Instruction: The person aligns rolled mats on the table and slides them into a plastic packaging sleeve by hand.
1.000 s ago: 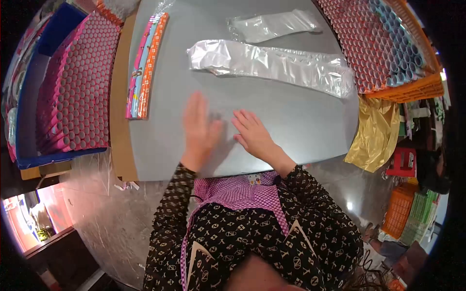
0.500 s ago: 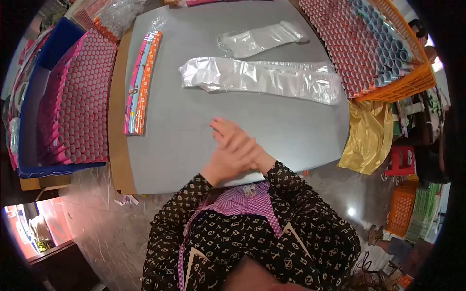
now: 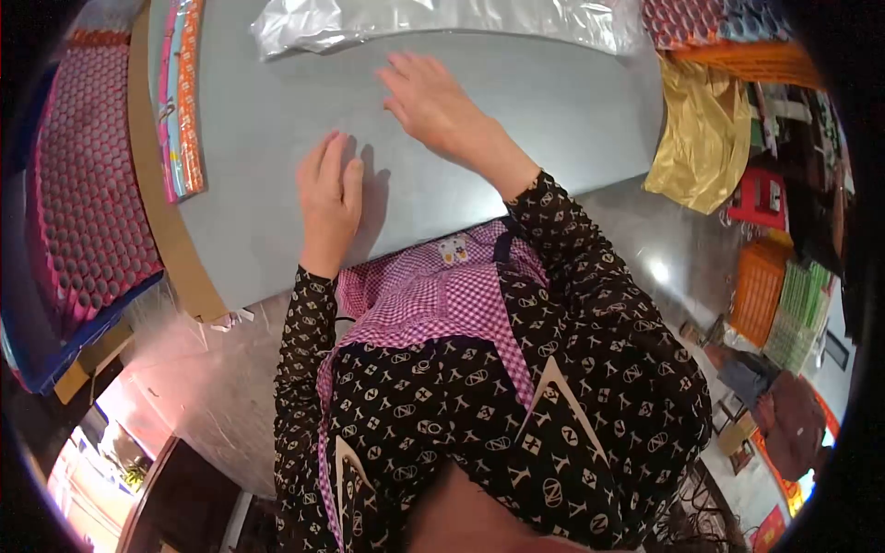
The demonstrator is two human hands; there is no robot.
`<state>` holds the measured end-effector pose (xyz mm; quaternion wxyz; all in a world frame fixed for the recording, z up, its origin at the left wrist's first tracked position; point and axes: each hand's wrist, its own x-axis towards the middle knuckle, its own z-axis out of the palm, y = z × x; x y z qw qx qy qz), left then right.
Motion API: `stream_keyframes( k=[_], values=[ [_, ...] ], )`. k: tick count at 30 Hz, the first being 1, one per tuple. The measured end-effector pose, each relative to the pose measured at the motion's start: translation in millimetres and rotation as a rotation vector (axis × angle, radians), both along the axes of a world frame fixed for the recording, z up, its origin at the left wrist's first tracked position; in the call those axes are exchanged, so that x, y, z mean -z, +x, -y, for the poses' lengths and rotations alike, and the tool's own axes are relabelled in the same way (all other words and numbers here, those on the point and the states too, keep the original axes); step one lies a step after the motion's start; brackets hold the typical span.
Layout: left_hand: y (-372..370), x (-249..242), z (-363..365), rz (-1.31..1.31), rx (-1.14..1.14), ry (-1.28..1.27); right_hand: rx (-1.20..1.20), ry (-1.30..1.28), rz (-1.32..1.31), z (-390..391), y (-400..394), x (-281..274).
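Observation:
My left hand (image 3: 329,195) hovers over the near left part of the grey tabletop (image 3: 267,166), thumb apart from the fingers, holding nothing. Farther out, my right hand (image 3: 430,103) is stretched over the middle of the table with its fingers extended and also holds nothing. Beyond it lie clear plastic sleeves (image 3: 442,17), cut off by the top of the view. To the left of my hands, slim patterned rolls (image 3: 184,101) in pink, blue and orange lie side by side in clear wrap.
A blue crate (image 3: 37,373) at the left is packed with pink-rimmed tubes (image 3: 92,175). Upper right stands an orange crate (image 3: 747,63) of more tubes. Gold sheeting (image 3: 696,138) hangs by the table's right edge. Another person (image 3: 784,424) is at the lower right.
My clasped hands have separated, the left going left and the right reaching forward. The view has tilted down, so the table and its items sit higher in the picture.

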<state>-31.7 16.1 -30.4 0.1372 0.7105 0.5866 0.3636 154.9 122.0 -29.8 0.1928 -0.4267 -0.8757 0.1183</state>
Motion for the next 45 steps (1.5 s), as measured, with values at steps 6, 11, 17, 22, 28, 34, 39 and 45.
stream_keyframes(
  k=[6,11,17,22,28,34,39,45],
  values=[
    [33.4,-2.3,11.5,-0.037,0.095,0.080,0.039,-0.003,-0.229,-9.6,0.8,13.2],
    [77.8,-4.5,15.0,0.729,0.180,-0.519,0.173,-0.747,-0.827,-18.9,-9.4,-22.5],
    [84.0,-40.8,8.0,0.668,0.614,-0.574,-0.585,-1.349,-1.330,34.4,-35.6,-89.3],
    [0.4,-66.3,-17.4,2.038,0.589,-0.628,-0.799,-1.115,-1.007,22.1,31.4,-81.0],
    [-50.0,-80.0,-39.0,1.387,0.316,-0.343,0.574,-0.265,-0.777,-40.2,163.0,-37.1],
    [9.3,-69.7,-34.5,0.784,-0.017,-0.425,0.854,0.464,-0.320,-88.8,271.9,-14.2],
    [24.5,-56.4,-28.2,0.698,0.039,-0.420,0.841,0.425,-0.129,-100.1,280.7,-4.3],
    [16.5,-51.2,-16.1,0.681,0.007,-0.434,0.931,0.300,-0.189,-100.8,290.9,-8.2]
  ],
)
